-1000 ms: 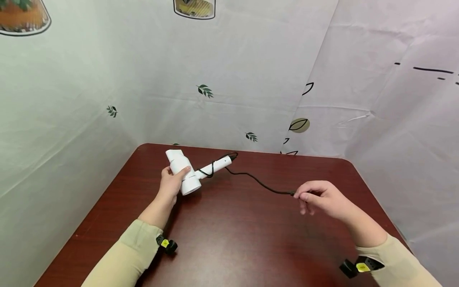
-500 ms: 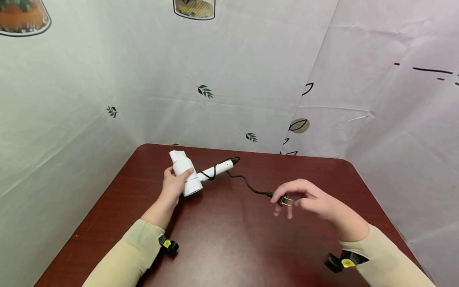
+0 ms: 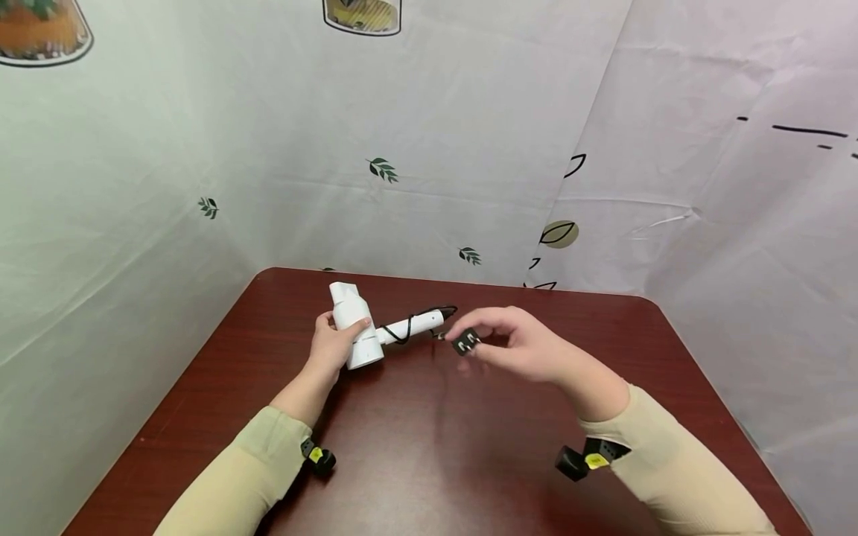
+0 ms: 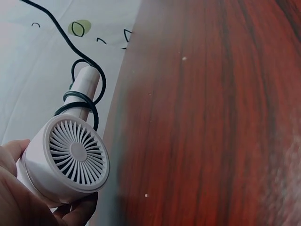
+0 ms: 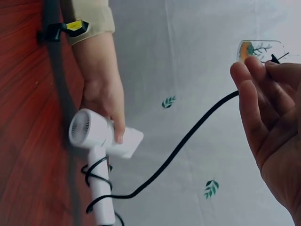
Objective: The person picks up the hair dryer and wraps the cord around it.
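My left hand [image 3: 333,344] grips the body of a white hair dryer [image 3: 355,316] above the left part of the table, its handle pointing right. In the left wrist view the dryer's slatted rear grille [image 4: 77,150] faces the camera. A black cord [image 5: 171,153] winds around the handle, and its loose end runs to my right hand [image 3: 519,344]. Thumb and fingers of that hand pinch the black plug [image 3: 465,341], its metal prongs facing out, close to the handle's end. Only a small bit of the plug shows past the fingers in the right wrist view.
A dark red wooden table [image 3: 509,461] with rounded far corners lies under both hands. Pale printed sheeting [image 3: 429,149] stands up behind it and along the sides. Each sleeve carries a small black wrist camera, such as the right one [image 3: 583,458].
My right hand has moved left toward the dryer with the plug, and the cord between has gone slack. The dryer and my left hand have shifted slightly right.
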`<state>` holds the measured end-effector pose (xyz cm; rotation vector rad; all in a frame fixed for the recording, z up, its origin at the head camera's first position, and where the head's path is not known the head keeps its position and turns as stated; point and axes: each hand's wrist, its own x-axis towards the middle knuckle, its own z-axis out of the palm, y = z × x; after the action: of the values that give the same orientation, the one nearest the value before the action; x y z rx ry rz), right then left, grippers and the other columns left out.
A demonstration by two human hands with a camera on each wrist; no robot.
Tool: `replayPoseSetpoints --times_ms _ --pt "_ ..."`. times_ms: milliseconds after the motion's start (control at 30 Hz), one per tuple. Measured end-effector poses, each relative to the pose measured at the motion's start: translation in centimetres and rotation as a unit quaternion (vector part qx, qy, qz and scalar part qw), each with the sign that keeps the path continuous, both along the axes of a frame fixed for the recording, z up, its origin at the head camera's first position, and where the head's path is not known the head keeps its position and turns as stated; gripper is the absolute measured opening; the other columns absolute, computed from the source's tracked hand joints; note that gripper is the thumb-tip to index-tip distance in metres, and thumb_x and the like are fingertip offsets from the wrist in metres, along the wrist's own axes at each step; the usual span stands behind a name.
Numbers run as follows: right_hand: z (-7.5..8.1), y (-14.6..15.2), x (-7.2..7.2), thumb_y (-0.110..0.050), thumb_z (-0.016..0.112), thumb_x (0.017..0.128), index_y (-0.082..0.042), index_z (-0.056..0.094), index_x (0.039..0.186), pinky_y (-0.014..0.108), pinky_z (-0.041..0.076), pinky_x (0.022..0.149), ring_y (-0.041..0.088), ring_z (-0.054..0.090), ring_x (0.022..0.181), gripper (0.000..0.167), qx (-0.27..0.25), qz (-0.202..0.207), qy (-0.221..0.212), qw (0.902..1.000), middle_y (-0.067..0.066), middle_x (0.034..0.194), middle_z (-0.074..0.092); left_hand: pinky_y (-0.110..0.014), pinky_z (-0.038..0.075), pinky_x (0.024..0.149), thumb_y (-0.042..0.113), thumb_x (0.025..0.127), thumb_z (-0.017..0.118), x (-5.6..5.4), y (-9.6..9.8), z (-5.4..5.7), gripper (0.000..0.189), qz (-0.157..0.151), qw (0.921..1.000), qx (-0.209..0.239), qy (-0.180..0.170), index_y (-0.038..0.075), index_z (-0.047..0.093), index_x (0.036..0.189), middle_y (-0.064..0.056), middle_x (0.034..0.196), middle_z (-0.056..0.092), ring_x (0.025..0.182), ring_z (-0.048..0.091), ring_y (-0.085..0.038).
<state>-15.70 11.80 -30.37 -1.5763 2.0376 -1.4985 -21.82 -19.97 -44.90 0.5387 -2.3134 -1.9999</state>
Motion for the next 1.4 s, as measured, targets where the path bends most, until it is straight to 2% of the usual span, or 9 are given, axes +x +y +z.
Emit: replayPoseSetpoints --times_ms 200,333,567,767,867,1033,1200,1400 --pt "0.9 -1.9 -0.7 0.010 0.058 0.093 0.002 0.062 0.118 0.036 0.052 0.054 0.023 0.063 0.063 0.026 -0.011 -0.029 -0.025 0.9992 0.008 0.077 0.070 -0.044 0.050 0.089 0.036 0.088 0.075 0.1 0.2 -0.2 0.091 -0.015 0.9999 -0.005 0.001 0.006 0.018 0.152 -0.022 0.137 0.043 0.115 0.055 -0.035" --pt "1.2 -3.1 -1.1 0.008 0.058 0.094 0.001 0.063 0.120 0.039 0.056 0.060 0.027 0.064 0.066 0.028 0.000 -0.057 -0.045 0.9973 0.010 0.077 0.069 -0.042 0.051 0.085 0.034 0.087 0.076 0.2 0.4 -0.1 0.086 -0.026 0.9994 -0.019 0.006 0.006 0.023 0.150 -0.021 0.133 0.046 0.111 0.056 -0.034" --pt "1.9 -4.9 -2.3 0.004 0.058 0.095 -0.003 0.065 0.122 0.035 0.052 0.059 0.023 0.062 0.067 0.029 0.011 -0.083 -0.006 0.9965 0.006 0.076 0.068 -0.041 0.052 0.082 0.036 0.085 0.078 0.4 0.9 0.2 0.089 -0.062 0.9964 -0.056 0.012 0.004 0.026 0.149 -0.020 0.130 0.048 0.109 0.056 -0.033" --pt "2.4 -6.3 -3.3 -0.002 0.062 0.096 -0.007 0.067 0.120 0.039 0.054 0.062 0.032 0.061 0.066 0.026 0.013 -0.107 -0.003 0.9942 0.006 0.075 0.067 -0.042 0.053 0.082 0.039 0.083 0.079 0.6 1.3 0.5 0.091 -0.090 0.9917 -0.091 0.011 0.004 0.027 0.148 -0.019 0.132 0.049 0.110 0.057 -0.033" --pt "2.6 -6.8 -3.9 -0.003 0.063 0.096 -0.010 0.067 0.120 0.042 0.055 0.065 0.036 0.061 0.066 0.025 0.020 -0.116 -0.009 0.9930 0.009 0.075 0.066 -0.042 0.052 0.083 0.040 0.082 0.079 0.8 1.5 0.7 0.090 -0.103 0.9885 -0.109 0.015 0.004 0.030 0.148 -0.018 0.133 0.051 0.110 0.057 -0.033" --pt "3.0 -7.5 -4.8 -0.004 0.062 0.097 -0.010 0.066 0.119 0.048 0.053 0.061 0.040 0.060 0.067 0.024 0.019 -0.127 -0.026 0.9913 0.013 0.076 0.066 -0.040 0.054 0.079 0.042 0.083 0.079 1.2 2.0 1.0 0.087 -0.138 0.9816 -0.130 0.019 0.006 0.035 0.148 -0.018 0.132 0.054 0.105 0.061 -0.031" --pt "3.0 -7.8 -5.7 -0.005 0.063 0.097 -0.007 0.065 0.122 0.044 0.050 0.055 0.041 0.060 0.065 0.025 0.016 -0.144 -0.032 0.9889 0.011 0.076 0.068 -0.038 0.054 0.077 0.043 0.082 0.080 1.5 2.6 1.3 0.084 -0.180 0.9715 -0.151 0.029 0.008 0.040 0.148 -0.015 0.130 0.058 0.099 0.063 -0.026" --pt "2.6 -7.6 -6.8 -0.006 0.063 0.097 -0.006 0.062 0.123 0.038 0.049 0.054 0.038 0.060 0.064 0.026 0.020 -0.166 -0.041 0.9850 0.009 0.079 0.070 -0.036 0.054 0.073 0.039 0.081 0.082 2.1 3.0 1.5 0.080 -0.235 0.9593 -0.148 0.051 0.009 0.045 0.146 -0.012 0.121 0.064 0.091 0.065 -0.021"
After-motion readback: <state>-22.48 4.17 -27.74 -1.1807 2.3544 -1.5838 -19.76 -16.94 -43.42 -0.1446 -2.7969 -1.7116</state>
